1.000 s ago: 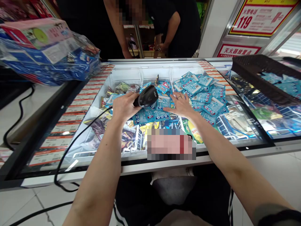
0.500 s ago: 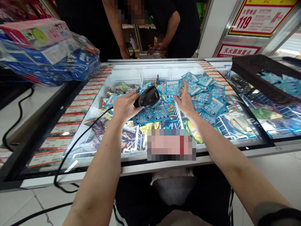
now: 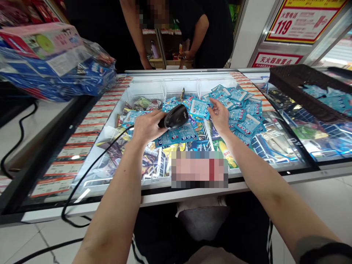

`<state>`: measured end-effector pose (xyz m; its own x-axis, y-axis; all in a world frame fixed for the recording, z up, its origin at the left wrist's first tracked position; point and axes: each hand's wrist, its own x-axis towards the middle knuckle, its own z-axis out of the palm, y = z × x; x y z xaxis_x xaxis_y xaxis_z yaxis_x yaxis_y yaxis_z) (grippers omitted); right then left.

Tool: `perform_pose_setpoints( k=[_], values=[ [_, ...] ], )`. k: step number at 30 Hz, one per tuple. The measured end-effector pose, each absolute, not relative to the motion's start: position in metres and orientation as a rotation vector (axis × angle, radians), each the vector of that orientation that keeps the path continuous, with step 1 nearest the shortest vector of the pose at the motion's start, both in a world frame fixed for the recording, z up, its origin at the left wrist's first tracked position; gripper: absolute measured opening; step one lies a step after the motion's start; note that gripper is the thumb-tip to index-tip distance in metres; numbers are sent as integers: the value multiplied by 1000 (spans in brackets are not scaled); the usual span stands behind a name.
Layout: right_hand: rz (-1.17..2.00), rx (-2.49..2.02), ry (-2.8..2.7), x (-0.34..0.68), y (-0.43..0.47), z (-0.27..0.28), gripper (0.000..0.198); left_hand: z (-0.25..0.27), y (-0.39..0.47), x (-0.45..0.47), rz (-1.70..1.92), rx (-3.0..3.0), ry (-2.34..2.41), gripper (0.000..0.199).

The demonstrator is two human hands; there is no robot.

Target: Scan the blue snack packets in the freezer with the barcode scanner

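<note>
My left hand is closed round the handle of a black barcode scanner, whose head points right, over the freezer's glass top. A black cord runs from the scanner down to the left. My right hand pinches the right edge of a blue packet printed with a white panel and a barcode. That packet lies slightly tilted just right of the scanner head. Under the scanner lie more blue packets, and a larger pile of blue packets spreads out beyond my right hand.
Frozen goods in white wire baskets show through the freezer glass. Plastic-wrapped boxes stand at the left. At the right, a dark brown basket holds blue packets. A person in black bends over behind the freezer.
My right hand's fingers have closed from a spread pose onto the blue packet's edge. The packet has shifted slightly left and tilted. The scanner has moved slightly right.
</note>
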<state>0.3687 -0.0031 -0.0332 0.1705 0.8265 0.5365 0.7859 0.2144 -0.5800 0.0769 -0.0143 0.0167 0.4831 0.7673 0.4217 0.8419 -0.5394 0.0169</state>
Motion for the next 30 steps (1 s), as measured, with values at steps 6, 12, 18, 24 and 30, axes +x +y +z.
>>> perform_pose_setpoints(
  k=[6, 12, 18, 24, 30],
  values=[
    [57, -1557, -1553, 367, -5, -33, 46, 16, -15, 79, -577, -2523, -1373, 36],
    [61, -1532, -1529, 368, -4, -34, 47, 18, -16, 80, -530, -2541, -1362, 34],
    [11, -1552, -1562, 368, -4, -35, 48, 18, -18, 82, -492, -2531, -1364, 32],
    [24, -1550, -1569, 368, -5, -34, 55, 18, -18, 82, -471, -2532, -1384, 31],
    [73, -1507, -1532, 370, -1, -40, 57, 17, -17, 82, -470, -2518, -1357, 28]
  ],
)
